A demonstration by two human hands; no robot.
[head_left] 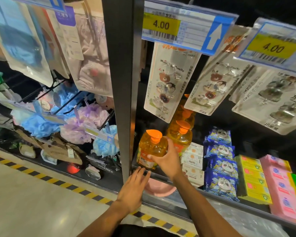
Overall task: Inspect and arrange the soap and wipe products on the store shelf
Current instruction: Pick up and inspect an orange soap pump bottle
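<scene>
The right hand [167, 160] grips a clear orange-capped bottle of amber liquid soap [151, 149] at the shelf's front edge. The left hand [134, 190] lies flat, fingers straight, just below it. Blue panda-printed wipe packs [220, 165] sit right of the hand.

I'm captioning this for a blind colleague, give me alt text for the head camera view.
A person's right hand grips a clear orange-capped bottle of amber liquid soap at the front of a dark store shelf, while the left hand touches the shelf's edge. Blue panda-print wipe packs lie nearby.
</scene>
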